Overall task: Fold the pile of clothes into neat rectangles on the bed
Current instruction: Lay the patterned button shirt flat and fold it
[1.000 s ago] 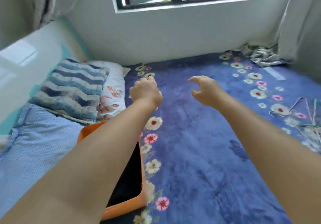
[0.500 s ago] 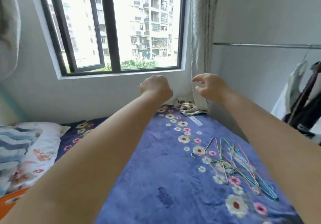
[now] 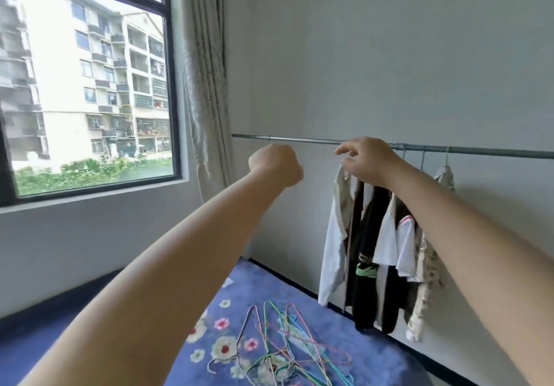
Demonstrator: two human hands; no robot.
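Several garments hang on hangers from a metal rail (image 3: 299,140) along the right wall: a white one (image 3: 331,235), a black one (image 3: 364,256) and a pale patterned one (image 3: 428,265). My right hand (image 3: 367,159) is raised just under the rail, in front of the tops of the leftmost garments, fingers loosely curved and holding nothing that I can see. My left hand (image 3: 275,165) is a closed fist in the air left of the clothes, holding nothing. Below lies the bed with its blue flowered blanket (image 3: 239,292).
A tangle of bare coloured wire hangers (image 3: 278,349) lies on the blanket below the rail. A large window (image 3: 90,86) fills the left wall, with a pale curtain (image 3: 204,86) in the corner.
My view has swung up and right from the bed to the rail of hanging clothes. Both arms have risen with it, and my right hand has reached the tops of the garments.
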